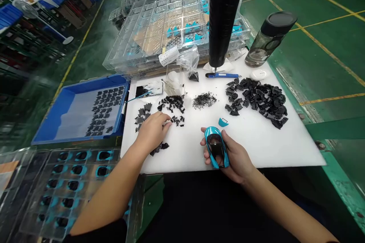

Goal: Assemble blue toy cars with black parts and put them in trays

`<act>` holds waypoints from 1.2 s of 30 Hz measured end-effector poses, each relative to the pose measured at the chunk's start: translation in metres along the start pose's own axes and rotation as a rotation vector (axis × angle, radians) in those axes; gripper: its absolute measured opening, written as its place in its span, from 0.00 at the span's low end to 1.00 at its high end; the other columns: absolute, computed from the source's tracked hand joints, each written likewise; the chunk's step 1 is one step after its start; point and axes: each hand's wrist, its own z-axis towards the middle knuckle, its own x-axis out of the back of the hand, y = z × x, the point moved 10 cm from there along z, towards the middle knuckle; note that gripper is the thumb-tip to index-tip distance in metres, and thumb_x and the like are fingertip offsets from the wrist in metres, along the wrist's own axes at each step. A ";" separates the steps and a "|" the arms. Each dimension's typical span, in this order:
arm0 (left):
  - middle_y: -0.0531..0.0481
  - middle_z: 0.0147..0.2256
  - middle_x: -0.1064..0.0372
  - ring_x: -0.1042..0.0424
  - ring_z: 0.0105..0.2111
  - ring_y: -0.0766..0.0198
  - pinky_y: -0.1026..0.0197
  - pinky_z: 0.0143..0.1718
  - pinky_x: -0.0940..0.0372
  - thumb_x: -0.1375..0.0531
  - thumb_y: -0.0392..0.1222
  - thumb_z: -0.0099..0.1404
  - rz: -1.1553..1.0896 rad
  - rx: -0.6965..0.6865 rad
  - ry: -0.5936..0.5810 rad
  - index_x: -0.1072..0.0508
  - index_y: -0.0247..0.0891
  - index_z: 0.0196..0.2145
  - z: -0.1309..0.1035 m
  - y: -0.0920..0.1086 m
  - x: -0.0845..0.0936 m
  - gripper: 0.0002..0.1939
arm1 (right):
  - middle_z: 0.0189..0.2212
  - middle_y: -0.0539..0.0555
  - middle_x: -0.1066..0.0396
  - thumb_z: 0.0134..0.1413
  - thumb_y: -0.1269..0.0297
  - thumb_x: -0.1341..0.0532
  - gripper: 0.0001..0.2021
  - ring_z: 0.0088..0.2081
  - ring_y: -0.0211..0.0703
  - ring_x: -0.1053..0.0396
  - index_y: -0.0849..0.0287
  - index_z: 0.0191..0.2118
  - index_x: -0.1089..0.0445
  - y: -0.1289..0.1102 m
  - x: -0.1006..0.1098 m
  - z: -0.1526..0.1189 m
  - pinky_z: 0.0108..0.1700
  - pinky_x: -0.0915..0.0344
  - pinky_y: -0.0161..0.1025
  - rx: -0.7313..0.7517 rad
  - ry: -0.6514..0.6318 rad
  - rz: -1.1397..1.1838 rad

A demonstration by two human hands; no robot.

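Note:
A glossy turquoise toy car body [215,148] with a dark cabin rests in my right hand [238,159], whose thumb and fingers wrap around its sides. Just above it on the white board lies a small turquoise part [223,122] with a cut-out. My left hand [154,129] is over the board's left side, thumb and forefinger pinched together at the edge of scattered small black pieces [178,121]; whatever sits between the fingertips is too small to make out. Flat dark grey parts [142,114] lie beside that hand, and rounded black parts [159,149] lie below it.
On the white board [191,148] are tiny black screws [204,100], a heap of black parts [265,98] and a blue pen [223,75]. A black electric screwdriver [222,19] hangs overhead. Around stand a bottle [269,40], stacked clear trays [148,26] and a blue bin [80,87].

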 end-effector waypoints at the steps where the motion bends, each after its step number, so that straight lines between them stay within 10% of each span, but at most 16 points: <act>1: 0.43 0.39 0.27 0.28 0.41 0.51 0.53 0.40 0.35 0.44 0.43 0.68 -0.008 -0.006 -0.004 0.25 0.39 0.41 0.004 0.001 -0.002 0.10 | 0.39 0.57 0.27 0.66 0.50 0.44 0.22 0.30 0.42 0.28 0.60 0.56 0.30 0.000 0.001 -0.001 0.31 0.26 0.40 -0.003 0.000 0.005; 9: 0.42 0.38 0.24 0.27 0.39 0.54 0.54 0.39 0.33 0.47 0.45 0.68 -0.107 -0.002 0.053 0.22 0.38 0.39 0.000 -0.004 0.006 0.14 | 0.38 0.58 0.26 0.68 0.50 0.48 0.22 0.29 0.42 0.28 0.61 0.54 0.29 0.001 -0.001 -0.001 0.31 0.25 0.41 -0.011 -0.016 0.027; 15: 0.43 0.36 0.22 0.23 0.31 0.62 0.61 0.33 0.29 0.33 0.49 0.58 -1.057 0.353 -0.001 0.24 0.35 0.31 -0.019 -0.016 -0.011 0.13 | 0.38 0.59 0.26 0.69 0.51 0.48 0.22 0.28 0.42 0.28 0.61 0.53 0.28 0.001 -0.002 0.000 0.30 0.25 0.40 -0.010 -0.009 0.000; 20: 0.51 0.27 0.25 0.26 0.26 0.68 0.68 0.29 0.32 0.29 0.43 0.55 -1.387 0.374 -0.047 0.28 0.37 0.32 -0.022 0.012 -0.025 0.13 | 0.38 0.59 0.25 0.68 0.50 0.48 0.22 0.28 0.42 0.27 0.61 0.54 0.29 0.003 -0.001 0.001 0.30 0.25 0.40 -0.014 0.000 0.007; 27: 0.43 0.38 0.21 0.20 0.39 0.56 0.54 0.45 0.25 0.33 0.50 0.61 -0.937 0.275 0.056 0.20 0.37 0.45 -0.033 0.012 -0.021 0.18 | 0.39 0.60 0.25 0.70 0.50 0.49 0.23 0.29 0.42 0.26 0.63 0.55 0.30 0.002 0.000 0.003 0.31 0.24 0.41 0.012 -0.042 0.028; 36: 0.49 0.36 0.20 0.22 0.36 0.60 0.60 0.40 0.28 0.41 0.41 0.67 -0.314 -0.191 0.242 0.21 0.42 0.37 -0.040 0.054 0.013 0.08 | 0.40 0.60 0.24 0.68 0.49 0.47 0.23 0.29 0.42 0.27 0.62 0.55 0.29 0.004 0.001 0.003 0.30 0.24 0.40 0.005 -0.017 -0.007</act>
